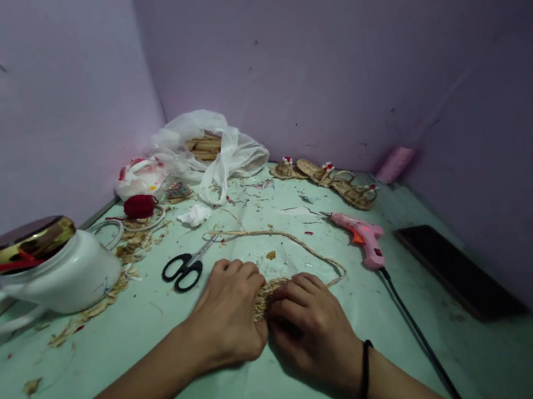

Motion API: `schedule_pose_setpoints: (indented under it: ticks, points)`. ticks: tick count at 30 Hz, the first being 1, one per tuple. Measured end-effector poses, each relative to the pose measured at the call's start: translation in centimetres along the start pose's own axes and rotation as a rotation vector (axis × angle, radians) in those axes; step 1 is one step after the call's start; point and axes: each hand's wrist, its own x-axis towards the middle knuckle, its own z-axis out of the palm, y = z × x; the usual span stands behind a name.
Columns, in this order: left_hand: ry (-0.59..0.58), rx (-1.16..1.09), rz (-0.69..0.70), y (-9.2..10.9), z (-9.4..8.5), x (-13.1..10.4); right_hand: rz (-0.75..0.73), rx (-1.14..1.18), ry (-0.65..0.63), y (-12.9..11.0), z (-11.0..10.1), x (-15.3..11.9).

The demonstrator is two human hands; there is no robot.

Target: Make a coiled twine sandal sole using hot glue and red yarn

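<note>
Between my two hands lies a small piece of braided straw (265,299), tan and coarse, pressed low near the tabletop. My left hand (236,312) is closed on its left end, fingers curled over the far edge. From the other side my right hand (307,318), with a black band at the wrist, grips the right end with bent fingers. The hands cover most of the piece. A long twisted straw cord (298,238) runs out beyond my right hand and curves back to the left, reaching the tips of black-handled scissors (186,269).
A pink glue gun (363,235) with a black cable lies right, beside a dark phone (460,270). Small woven sandals (340,184) rest by the wall. Left stands a white mug (71,277); behind are red yarn (139,207) and a plastic bag (239,153). Straw scraps litter the table.
</note>
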Motion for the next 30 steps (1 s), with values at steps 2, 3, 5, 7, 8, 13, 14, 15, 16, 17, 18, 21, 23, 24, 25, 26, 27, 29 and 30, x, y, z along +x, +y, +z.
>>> schedule_pose_setpoints:
  ticks: [2, 3, 5, 7, 8, 13, 14, 15, 16, 17, 18, 21, 23, 24, 25, 26, 27, 29, 30]
  points:
    - [0.023, -0.001, -0.001, 0.1, 0.0, 0.1, 0.0, 0.006, 0.027, 0.0, 0.2, 0.0]
    - [0.029, -0.005, 0.002, 0.2, -0.1, 0.1, 0.005, 0.004, 0.041, 0.0, 0.2, 0.0]
    - [0.029, -0.02, 0.016, 0.3, -0.2, 0.2, 0.014, -0.004, 0.067, -0.2, 0.3, 0.1]
    - [0.029, -0.029, 0.026, 0.4, -0.3, 0.2, 0.008, -0.009, 0.087, -0.3, 0.5, 0.1]
    - [0.033, -0.029, 0.027, 0.5, -0.4, 0.3, 0.001, -0.011, 0.089, -0.3, 0.6, 0.1]
    - [0.047, -0.019, 0.069, 0.5, -0.6, 0.3, -0.004, -0.05, 0.095, 0.0, 0.9, 0.0]
    - [0.048, -0.015, 0.081, 0.5, -0.6, 0.3, 0.002, -0.054, 0.097, 0.0, 0.9, 0.0]
    - [0.051, -0.01, 0.091, 0.5, -0.5, 0.3, 0.005, -0.055, 0.098, -0.1, 0.9, 0.1]
    - [0.057, -0.004, 0.096, 0.5, -0.5, 0.2, 0.005, -0.054, 0.099, -0.1, 0.8, 0.1]
    - [0.069, 0.002, 0.098, 0.4, -0.4, 0.2, 0.002, -0.051, 0.101, -0.2, 0.8, 0.1]
    - [0.081, 0.007, 0.102, 0.4, -0.3, 0.2, 0.0, -0.049, 0.1, -0.2, 0.7, 0.1]
    - [0.099, 0.014, 0.106, 0.2, 0.2, 0.2, -0.006, -0.049, 0.092, -0.2, 0.7, 0.1]
    - [0.091, 0.007, 0.092, 0.1, 0.6, 0.3, 0.0, -0.051, 0.079, -0.2, 0.8, 0.1]
    - [0.084, 0.001, 0.083, 0.0, 0.8, 0.3, 0.005, -0.051, 0.07, -0.2, 0.8, 0.1]
    - [0.081, -0.004, 0.071, 0.0, 0.9, 0.2, 0.01, -0.05, 0.064, -0.2, 0.9, 0.0]
    - [0.075, -0.009, 0.064, -0.1, 1.1, 0.2, 0.016, -0.049, 0.06, -0.2, 1.0, 0.0]
    - [0.07, -0.015, 0.058, -0.2, 1.1, 0.1, 0.019, -0.045, 0.056, -0.2, 0.9, 0.0]
    - [0.051, -0.031, 0.048, -0.5, 0.9, -0.1, 0.01, -0.028, 0.038, -0.1, 0.4, -0.2]
    - [0.04, -0.042, 0.043, -0.8, 0.6, -0.2, 0.007, 0.001, 0.035, 0.0, -0.1, -0.4]
